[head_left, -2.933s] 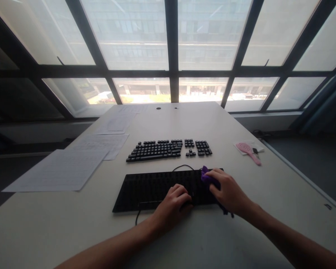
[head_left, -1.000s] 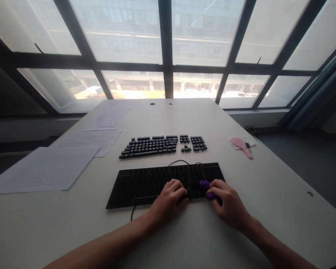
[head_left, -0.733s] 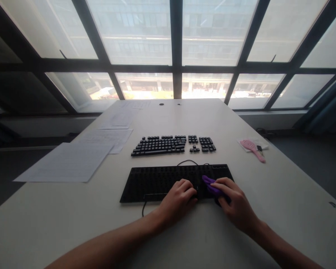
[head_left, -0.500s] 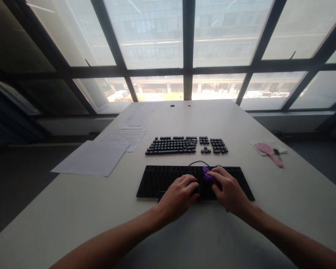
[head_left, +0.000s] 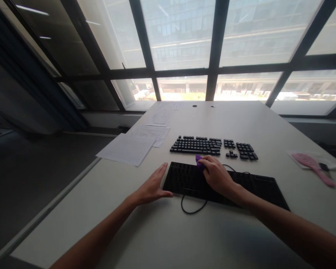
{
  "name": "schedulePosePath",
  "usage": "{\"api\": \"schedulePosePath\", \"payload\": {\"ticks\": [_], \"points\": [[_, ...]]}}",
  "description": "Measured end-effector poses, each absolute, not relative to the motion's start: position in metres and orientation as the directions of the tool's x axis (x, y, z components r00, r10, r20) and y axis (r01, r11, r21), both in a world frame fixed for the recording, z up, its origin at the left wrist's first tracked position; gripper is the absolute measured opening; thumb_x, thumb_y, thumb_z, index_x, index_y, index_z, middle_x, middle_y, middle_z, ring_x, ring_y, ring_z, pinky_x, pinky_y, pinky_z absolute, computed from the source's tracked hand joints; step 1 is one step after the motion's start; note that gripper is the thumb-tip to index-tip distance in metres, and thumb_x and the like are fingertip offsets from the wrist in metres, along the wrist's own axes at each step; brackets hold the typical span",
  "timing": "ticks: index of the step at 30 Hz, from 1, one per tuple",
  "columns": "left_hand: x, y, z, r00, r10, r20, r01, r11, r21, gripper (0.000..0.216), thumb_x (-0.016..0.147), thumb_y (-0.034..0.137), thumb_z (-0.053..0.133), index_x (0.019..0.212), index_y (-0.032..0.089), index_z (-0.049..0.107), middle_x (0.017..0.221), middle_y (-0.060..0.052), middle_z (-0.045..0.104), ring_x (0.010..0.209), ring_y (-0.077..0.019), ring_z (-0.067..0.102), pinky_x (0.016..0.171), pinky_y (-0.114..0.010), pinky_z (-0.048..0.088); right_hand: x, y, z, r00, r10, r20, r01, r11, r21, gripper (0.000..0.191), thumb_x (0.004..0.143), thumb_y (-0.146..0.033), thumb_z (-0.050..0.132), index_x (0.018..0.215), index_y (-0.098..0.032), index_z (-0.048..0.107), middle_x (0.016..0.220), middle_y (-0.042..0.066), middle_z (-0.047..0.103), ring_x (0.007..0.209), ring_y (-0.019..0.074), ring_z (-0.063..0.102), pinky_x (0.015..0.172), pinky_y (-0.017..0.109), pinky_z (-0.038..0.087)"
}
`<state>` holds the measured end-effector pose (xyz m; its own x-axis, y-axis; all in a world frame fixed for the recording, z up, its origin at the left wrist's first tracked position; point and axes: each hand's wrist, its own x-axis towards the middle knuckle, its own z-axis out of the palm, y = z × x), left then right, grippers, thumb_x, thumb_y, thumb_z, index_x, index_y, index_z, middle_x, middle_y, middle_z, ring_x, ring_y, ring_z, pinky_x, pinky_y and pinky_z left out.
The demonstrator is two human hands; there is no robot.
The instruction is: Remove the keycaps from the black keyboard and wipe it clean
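Observation:
A long black keyboard base (head_left: 182, 178) without its keycaps lies slightly askew on the white desk. My left hand (head_left: 154, 186) is open at its left end, thumb at the near corner and fingers along the left edge. My right hand (head_left: 217, 175) is closed around a crumpled purple cloth (head_left: 198, 160), at the base's far edge left of its middle. The palm hides part of the cloth and of the base. Black keycaps (head_left: 197, 145) sit just behind, set out in keyboard order. A black cable (head_left: 193, 213) loops out from the base's near side.
Printed paper sheets (head_left: 128, 147) lie along the desk's left side. A pink hairbrush (head_left: 310, 164) rests at the right on a clear wrapper, with a small dark item by it. The white desk (head_left: 162, 235) reaches to tall windows (head_left: 182, 33).
My left hand has moved from the base's middle to its left end and opened. My right hand has carried the purple cloth leftward along the base. The view has turned left.

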<state>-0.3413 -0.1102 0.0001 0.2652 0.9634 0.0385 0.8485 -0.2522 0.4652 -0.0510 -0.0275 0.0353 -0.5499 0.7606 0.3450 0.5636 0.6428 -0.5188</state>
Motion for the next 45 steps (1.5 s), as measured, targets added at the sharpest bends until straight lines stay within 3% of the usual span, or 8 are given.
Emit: {"api": "schedulePosePath", "payload": {"ticks": [3, 8, 15, 22, 29, 36, 40, 45], "points": [[-0.341, -0.109, -0.009, 0.259, 0.962, 0.089, 0.837, -0.270, 0.476, 0.121, 0.064, 0.053, 0.084, 0.157, 0.018, 0.014, 0.158, -0.024, 0.026, 0.145, -0.0397, 0.026, 0.116, -0.057, 0.029, -0.066, -0.039, 0.029, -0.632, 0.722, 0.282, 0.542, 0.672, -0.505, 0.040, 0.080, 0.001, 0.049, 0.111, -0.014, 0.069, 0.110, 0.012, 0.064, 0.104, 0.0243, 0.055, 0.094, 0.040, 0.048], [-0.341, -0.106, -0.025, 0.250, 0.958, 0.138, 0.843, -0.286, 0.456, 0.116, 0.065, 0.048, 0.084, 0.156, 0.020, 0.018, 0.156, -0.022, 0.030, 0.144, -0.0414, 0.029, 0.116, -0.062, 0.025, -0.086, -0.067, 0.033, -0.835, 0.488, 0.254, 0.316, 0.803, -0.505, 0.038, 0.080, 0.000, 0.052, 0.106, -0.021, 0.071, 0.109, 0.009, 0.064, 0.100, 0.0220, 0.054, 0.089, 0.034, 0.049], [-0.340, -0.109, -0.023, 0.240, 0.960, 0.147, 0.838, -0.281, 0.468, 0.114, 0.066, 0.046, 0.083, 0.155, 0.018, 0.018, 0.156, -0.022, 0.030, 0.144, -0.0394, 0.030, 0.117, -0.062, 0.022, -0.129, -0.016, 0.039, -0.690, 0.670, 0.272, 0.520, 0.721, -0.458, 0.032, 0.084, -0.002, 0.048, 0.104, -0.014, 0.070, 0.105, 0.012, 0.063, 0.100, 0.0229, 0.052, 0.091, 0.035, 0.044], [-0.340, -0.109, -0.027, 0.247, 0.961, 0.125, 0.844, -0.277, 0.459, 0.099, 0.075, 0.030, 0.073, 0.155, 0.013, 0.018, 0.159, -0.022, 0.023, 0.145, -0.0375, 0.028, 0.119, -0.059, 0.021, -0.134, -0.080, 0.026, -0.914, 0.339, 0.221, 0.220, 0.875, -0.432, 0.027, 0.081, -0.004, 0.052, 0.097, -0.019, 0.069, 0.103, 0.008, 0.061, 0.092, 0.0209, 0.048, 0.081, 0.031, 0.045], [-0.341, -0.109, -0.028, 0.217, 0.965, 0.147, 0.843, -0.261, 0.469, 0.124, 0.065, 0.053, 0.082, 0.157, 0.016, 0.008, 0.158, -0.024, 0.023, 0.144, -0.0423, 0.027, 0.116, -0.062, 0.024, -0.152, -0.019, 0.045, -0.710, 0.672, 0.208, 0.542, 0.711, -0.447, 0.031, 0.086, -0.004, 0.045, 0.103, -0.016, 0.068, 0.106, 0.011, 0.062, 0.099, 0.0236, 0.050, 0.085, 0.034, 0.043], [-0.344, -0.111, -0.035, 0.230, 0.952, 0.203, 0.845, -0.299, 0.444, 0.120, 0.071, 0.048, 0.080, 0.157, 0.017, 0.002, 0.158, -0.024, 0.024, 0.144, -0.0405, 0.028, 0.115, -0.061, 0.027, -0.150, -0.065, 0.028, -0.894, 0.387, 0.226, 0.318, 0.902, -0.291, 0.024, 0.081, -0.008, 0.057, 0.101, -0.015, 0.068, 0.111, 0.012, 0.058, 0.100, 0.0250, 0.048, 0.089, 0.036, 0.046], [-0.342, -0.112, -0.027, 0.251, 0.947, 0.199, 0.856, -0.314, 0.412, 0.122, 0.071, 0.046, 0.081, 0.157, 0.020, -0.002, 0.158, -0.023, 0.024, 0.144, -0.0406, 0.027, 0.115, -0.059, 0.030, -0.126, -0.051, 0.031, -0.804, 0.551, 0.224, 0.489, 0.826, -0.280, 0.028, 0.084, -0.004, 0.052, 0.106, -0.014, 0.068, 0.112, 0.015, 0.058, 0.103, 0.0270, 0.048, 0.088, 0.037, 0.047], [-0.341, -0.112, -0.023, 0.257, 0.951, 0.171, 0.874, -0.305, 0.379, 0.118, 0.075, 0.046, 0.078, 0.157, 0.022, -0.003, 0.159, -0.021, 0.024, 0.144, -0.0393, 0.028, 0.116, -0.057, 0.030, -0.058, -0.030, 0.032, -0.672, 0.718, 0.180, 0.621, 0.679, -0.392, 0.039, 0.084, -0.005, 0.049, 0.118, -0.014, 0.067, 0.112, 0.014, 0.059, 0.103, 0.0252, 0.053, 0.090, 0.037, 0.047]]}}
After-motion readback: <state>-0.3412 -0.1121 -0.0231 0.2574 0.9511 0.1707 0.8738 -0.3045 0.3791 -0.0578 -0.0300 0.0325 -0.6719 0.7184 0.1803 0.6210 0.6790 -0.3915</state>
